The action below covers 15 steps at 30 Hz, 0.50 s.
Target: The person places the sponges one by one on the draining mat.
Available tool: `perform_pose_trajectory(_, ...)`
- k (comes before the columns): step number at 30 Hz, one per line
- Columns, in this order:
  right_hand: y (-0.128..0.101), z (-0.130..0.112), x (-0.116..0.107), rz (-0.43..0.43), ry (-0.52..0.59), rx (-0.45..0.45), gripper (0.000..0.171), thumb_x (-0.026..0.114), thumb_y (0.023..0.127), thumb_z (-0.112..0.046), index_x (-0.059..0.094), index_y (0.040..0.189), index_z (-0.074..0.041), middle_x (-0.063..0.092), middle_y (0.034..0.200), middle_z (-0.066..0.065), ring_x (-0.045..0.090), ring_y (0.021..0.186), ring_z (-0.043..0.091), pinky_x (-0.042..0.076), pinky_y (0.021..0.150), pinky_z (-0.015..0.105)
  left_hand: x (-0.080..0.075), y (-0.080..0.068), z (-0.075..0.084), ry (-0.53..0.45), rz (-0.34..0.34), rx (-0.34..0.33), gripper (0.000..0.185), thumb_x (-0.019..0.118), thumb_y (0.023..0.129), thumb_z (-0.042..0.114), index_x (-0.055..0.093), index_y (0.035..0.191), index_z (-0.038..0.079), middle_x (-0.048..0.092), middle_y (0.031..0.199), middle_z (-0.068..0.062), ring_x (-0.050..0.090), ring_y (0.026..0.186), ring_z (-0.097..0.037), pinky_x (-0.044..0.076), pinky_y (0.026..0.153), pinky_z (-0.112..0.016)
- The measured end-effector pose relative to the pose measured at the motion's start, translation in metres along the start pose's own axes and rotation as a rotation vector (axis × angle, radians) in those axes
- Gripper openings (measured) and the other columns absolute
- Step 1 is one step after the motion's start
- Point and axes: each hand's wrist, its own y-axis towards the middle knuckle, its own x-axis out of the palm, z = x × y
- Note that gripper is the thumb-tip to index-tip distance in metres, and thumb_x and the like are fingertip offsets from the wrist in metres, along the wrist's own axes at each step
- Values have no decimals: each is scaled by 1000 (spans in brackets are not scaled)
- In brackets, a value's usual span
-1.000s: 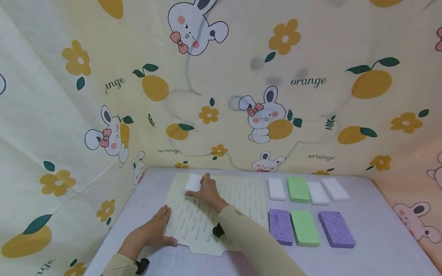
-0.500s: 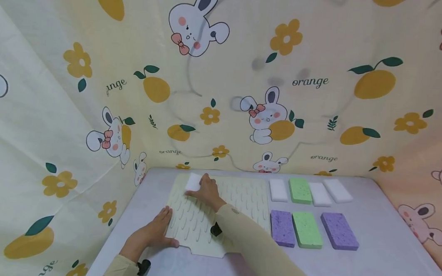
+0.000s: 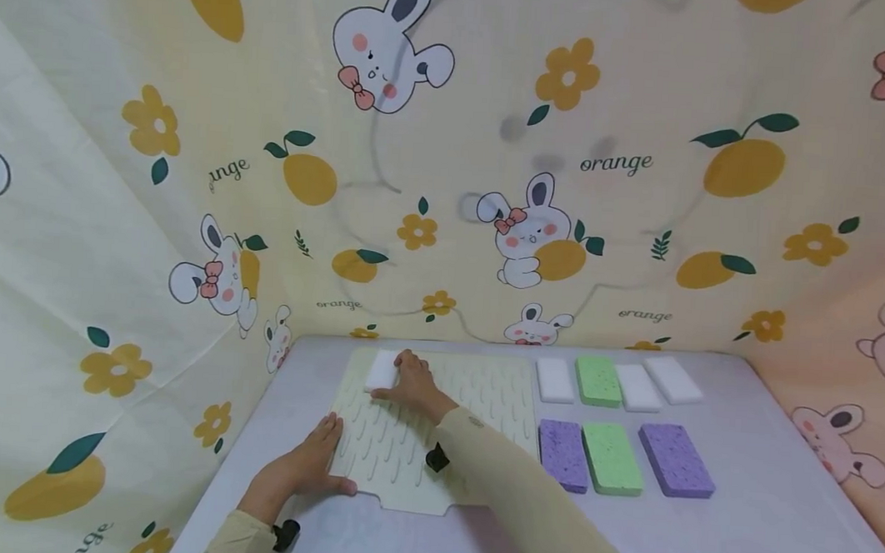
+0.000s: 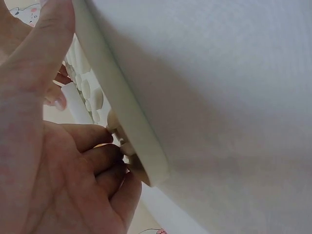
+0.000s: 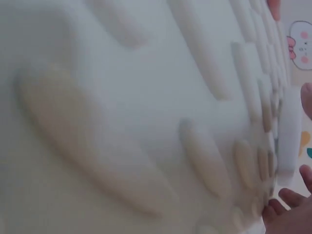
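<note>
A cream ridged drying mat with a tab at its front edge lies on the table. On its far left part a white melamine sponge lies flat. My right hand is right beside that white sponge, thumb and fingers spread apart at its right side. In the right wrist view the white sponge shows between thumb and fingers, seen over the ridges. My left hand rests at the mat's near left corner, fingers along the left side, thumb at the front. The left wrist view shows its fingertips touching the mat's edge.
Right of the mat, the back row has white sponges and a green sponge. The front row holds a purple sponge, a green sponge and another purple sponge. A patterned curtain hangs behind the table.
More of the white sponge shows beside my right fingers now, as it sits slightly further left of them. My left hand and the mat stay in place.
</note>
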Motion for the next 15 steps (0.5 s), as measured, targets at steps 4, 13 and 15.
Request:
perform_pose_trajectory(4, -2, 4, -7, -44, 87, -21, 78, 88, 91, -44, 42, 143, -7, 54, 137, 17, 53, 125, 31, 53, 106, 47, 0, -1, 0, -6, 0, 8, 130, 93, 77, 52, 22, 164, -14, 14, 174, -33, 14, 163, -48, 25, 131, -60)
perform_pose_trajectory(13, -29, 3, -28, -164, 160, -54, 79, 79, 99, -42, 36, 155, -7, 45, 157, 21, 45, 148, 37, 45, 120, 53, 3, 0, -4, 4, 21, 36, 130, 94, 77, 52, 23, 163, -15, 14, 174, -34, 14, 162, -49, 25, 131, -61)
perform_pose_trajectory(15, -35, 5, -31, -169, 167, -65, 80, 78, 100, -42, 35, 158, -7, 43, 160, 22, 42, 151, 38, 44, 121, 55, 4, 1, -4, 1, 23, 40, 130, 94, 77, 52, 23, 163, -15, 14, 173, -35, 14, 162, -50, 25, 131, -61)
